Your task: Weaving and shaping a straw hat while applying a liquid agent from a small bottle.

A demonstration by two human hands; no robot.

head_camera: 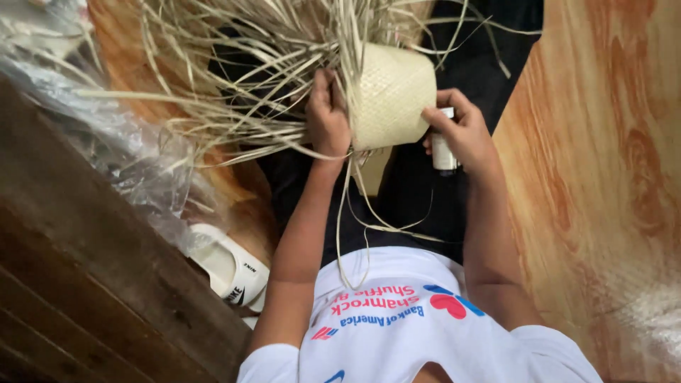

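Pale woven straw forms the hat crown point(392, 96) resting over our lap, loose strands point(234, 78) fanning away from it. Our left hand point(328, 117) presses against its side, fingers seemingly pinching strands, though that is partly hidden. Just beside the crown, our right hand point(461, 131) grips a small white cylinder point(443, 150).

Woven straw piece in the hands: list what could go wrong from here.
1. The loose straw strands fan out unwoven; they could tangle or snap.
2. The right hand pinches a small white bottle against the woven piece; it could slip.
3. The left hand grips among strands, which may crease.
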